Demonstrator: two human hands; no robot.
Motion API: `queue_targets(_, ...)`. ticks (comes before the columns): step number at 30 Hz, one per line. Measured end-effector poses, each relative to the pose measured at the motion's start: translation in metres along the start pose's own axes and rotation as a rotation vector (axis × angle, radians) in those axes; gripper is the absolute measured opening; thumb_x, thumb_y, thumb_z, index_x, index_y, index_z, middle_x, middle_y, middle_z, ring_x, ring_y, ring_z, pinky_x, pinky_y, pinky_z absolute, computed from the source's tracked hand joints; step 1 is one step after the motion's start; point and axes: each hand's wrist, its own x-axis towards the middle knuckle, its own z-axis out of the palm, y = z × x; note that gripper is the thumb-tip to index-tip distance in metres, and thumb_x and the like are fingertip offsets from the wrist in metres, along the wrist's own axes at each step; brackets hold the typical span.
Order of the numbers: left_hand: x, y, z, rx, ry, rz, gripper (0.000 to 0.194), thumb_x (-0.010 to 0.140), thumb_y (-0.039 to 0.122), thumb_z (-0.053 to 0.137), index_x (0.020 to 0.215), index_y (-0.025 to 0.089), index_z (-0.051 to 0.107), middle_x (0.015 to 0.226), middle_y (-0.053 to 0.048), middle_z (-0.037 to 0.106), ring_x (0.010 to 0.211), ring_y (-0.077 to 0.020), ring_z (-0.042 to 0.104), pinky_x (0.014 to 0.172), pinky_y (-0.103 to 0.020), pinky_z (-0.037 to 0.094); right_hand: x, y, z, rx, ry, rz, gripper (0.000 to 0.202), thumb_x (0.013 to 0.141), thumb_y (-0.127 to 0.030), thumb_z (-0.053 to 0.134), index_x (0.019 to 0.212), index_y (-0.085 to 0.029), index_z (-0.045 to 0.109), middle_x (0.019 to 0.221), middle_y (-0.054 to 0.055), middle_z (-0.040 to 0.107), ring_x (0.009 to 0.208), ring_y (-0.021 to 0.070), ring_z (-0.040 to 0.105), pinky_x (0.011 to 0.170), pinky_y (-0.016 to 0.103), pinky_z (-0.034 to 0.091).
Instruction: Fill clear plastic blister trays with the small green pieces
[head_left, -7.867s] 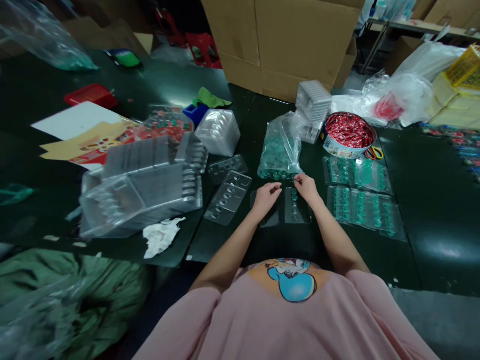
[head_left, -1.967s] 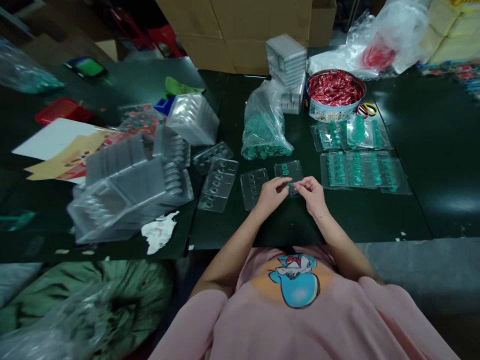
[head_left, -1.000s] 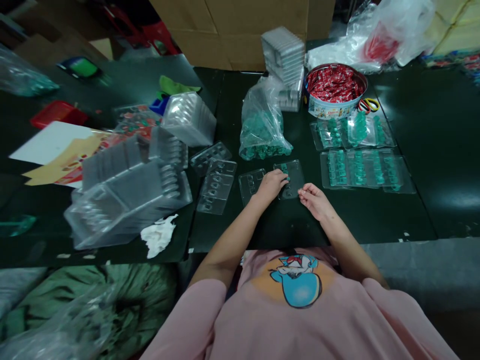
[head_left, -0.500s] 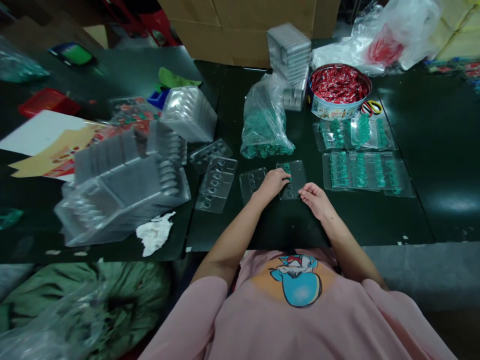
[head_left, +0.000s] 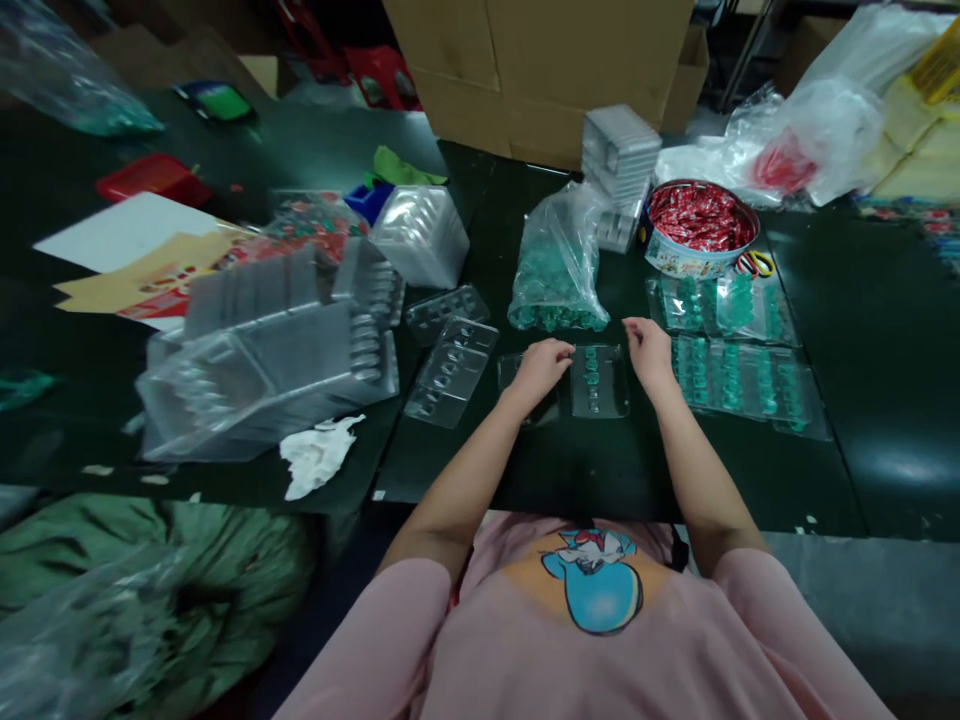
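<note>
A clear plastic blister tray [head_left: 611, 385] lies flat before me. Small green translucent pieces [head_left: 592, 365] fill the upper part of its column of cavities; the lower cavities look bare. My left hand [head_left: 541, 368] is at the tray's upper left edge, its fingers bent together over another clear tray [head_left: 510, 370], partly hidden. Beyond the tray's upper right corner is my right hand [head_left: 648, 352], fingertips pinched together. Whatever either hand may hold is too small to make out. Behind them stands an open clear bag [head_left: 559, 262] of green pieces.
Filled trays [head_left: 731, 375] lie at right, below a round tin [head_left: 694, 255] of red wrapped packets and scissors [head_left: 756, 264]. Stacked clear trays [head_left: 262, 350] cover the left, beside crumpled tissue [head_left: 319, 455]. A cardboard box [head_left: 555, 75] stands behind.
My right hand has moved up and away from the tray's right edge. My left hand has drawn back leftward off the tray, uncovering the green pieces. The view has shifted.
</note>
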Motion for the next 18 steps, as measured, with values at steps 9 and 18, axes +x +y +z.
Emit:
queue_targets(9, 0.056, -0.044, -0.004, 0.190, 0.128, -0.084, 0.033, 0.082, 0.016, 0.063, 0.114, 0.019, 0.071, 0.109, -0.012, 0.065, 0.099, -0.0259, 0.063, 0.090, -0.035, 0.046, 0.007, 0.011, 0.007, -0.687, -0.102, 0.011, 0.033, 0.083, -0.025, 0.065, 0.115, -0.017, 0.067, 0.120, 0.017, 0.057, 0.109, 0.0308, 0.055, 0.087, 0.041, 0.047)
queue_targets(18, 0.033, -0.035, 0.001, -0.403, 0.289, -0.151, 0.025, 0.074, 0.014, 0.064, 0.097, 0.017, 0.073, 0.090, -0.005, 0.068, 0.079, -0.0176, 0.062, 0.079, -0.031, 0.049, -0.017, -0.015, 0.016, -0.053, -0.136, -0.104, 0.031, 0.085, -0.028, 0.057, 0.113, -0.020, 0.068, 0.111, 0.011, 0.067, 0.095, 0.0237, 0.066, 0.089, 0.040, 0.052)
